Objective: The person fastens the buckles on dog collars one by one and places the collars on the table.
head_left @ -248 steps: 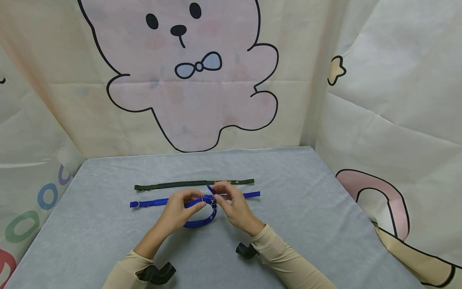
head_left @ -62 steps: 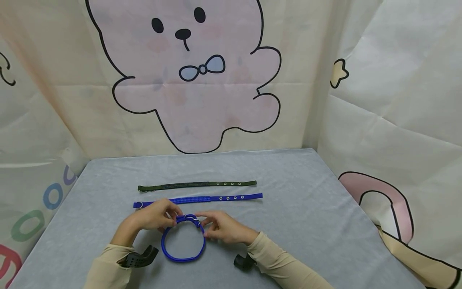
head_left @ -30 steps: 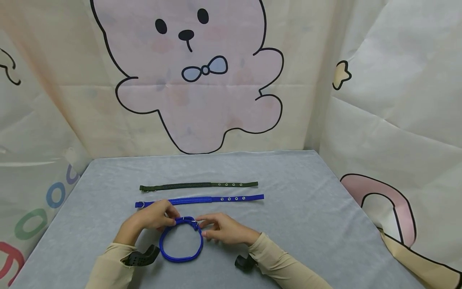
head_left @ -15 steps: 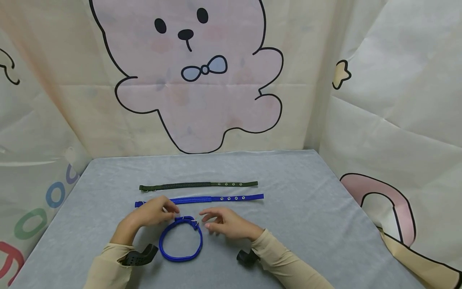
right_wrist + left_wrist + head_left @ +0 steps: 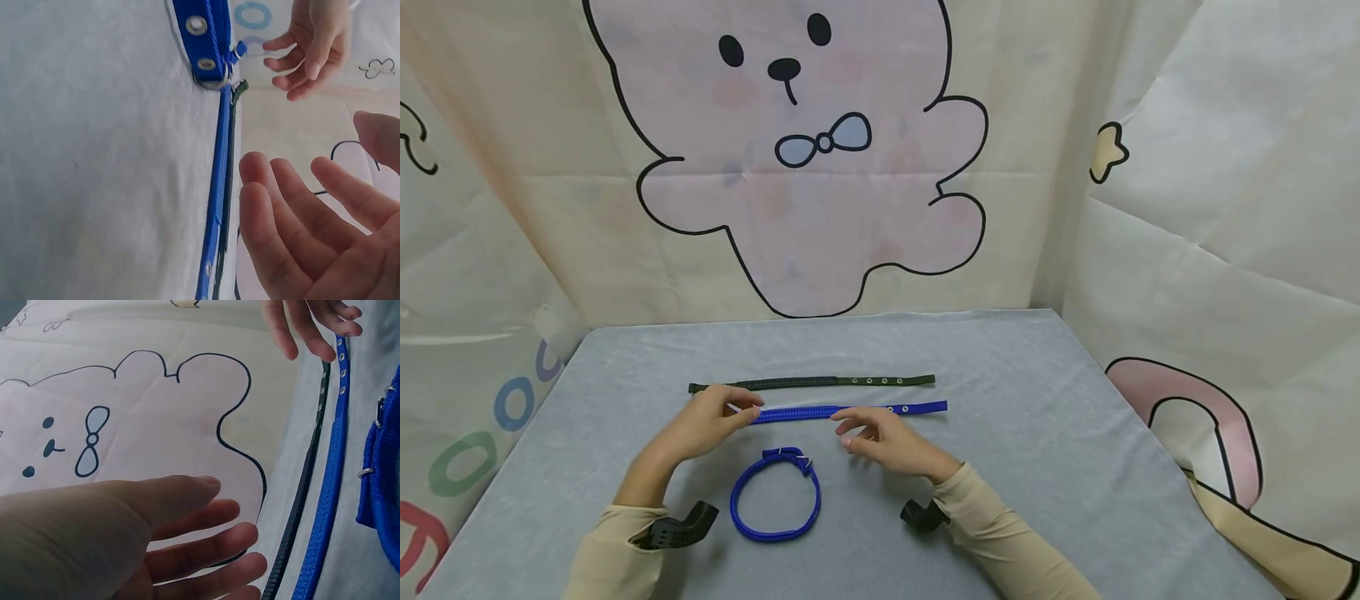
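A blue pet collar (image 5: 775, 537), buckled into a ring, lies on the table in front of the person; its buckle and metal eyelets show large in the right wrist view. Behind it a second blue collar (image 5: 797, 413) is laid out flat, its left end hidden by the left hand. My left hand (image 5: 703, 427) hovers around that left end, fingers loosely bent and holding nothing. Near the eyelet part of the flat blue collar is my right hand (image 5: 895, 442), also without anything in it, its relaxed fingers (image 5: 294, 212) apart.
A dark green collar (image 5: 790, 382) lies straight behind the flat blue one. Grey cloth covers the table (image 5: 1037, 467). Printed curtains (image 5: 820, 233) stand at the back and both sides. Each wrist carries a black camera mount (image 5: 681, 529).
The blue collar was fastened into a ring and laid down on the table. Both hands have since released it and moved away from it, toward the flat blue collar.
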The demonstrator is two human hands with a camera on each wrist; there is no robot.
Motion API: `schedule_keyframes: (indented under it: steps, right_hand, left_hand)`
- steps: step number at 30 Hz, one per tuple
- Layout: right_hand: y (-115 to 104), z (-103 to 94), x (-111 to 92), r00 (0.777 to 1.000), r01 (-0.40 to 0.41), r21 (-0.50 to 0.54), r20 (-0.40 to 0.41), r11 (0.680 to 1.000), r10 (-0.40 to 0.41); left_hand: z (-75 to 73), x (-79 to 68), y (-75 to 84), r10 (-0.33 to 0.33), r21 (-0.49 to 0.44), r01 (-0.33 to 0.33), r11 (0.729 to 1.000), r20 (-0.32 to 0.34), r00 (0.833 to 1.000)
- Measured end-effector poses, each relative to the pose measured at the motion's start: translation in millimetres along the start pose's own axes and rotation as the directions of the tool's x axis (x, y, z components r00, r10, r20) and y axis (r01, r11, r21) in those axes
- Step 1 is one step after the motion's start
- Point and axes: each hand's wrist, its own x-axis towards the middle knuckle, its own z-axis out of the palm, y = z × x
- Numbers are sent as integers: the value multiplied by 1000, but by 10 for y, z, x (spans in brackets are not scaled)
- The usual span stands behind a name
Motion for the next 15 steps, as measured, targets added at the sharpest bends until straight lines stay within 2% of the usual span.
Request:
schedule_keyframes:
  steps: [6, 15]
  right_hand:
    - [9, -119, -14, 999, -23, -20, -44, 1000, 22]
    - [55, -285, -63, 990, -71, -39, -128, 997, 65]
  left_hand:
    - [-76, -15, -16, -28, -1, 29, 1000, -91, 995]
    - [-191, -88, -63, -81, -32, 76, 997, -199, 977]
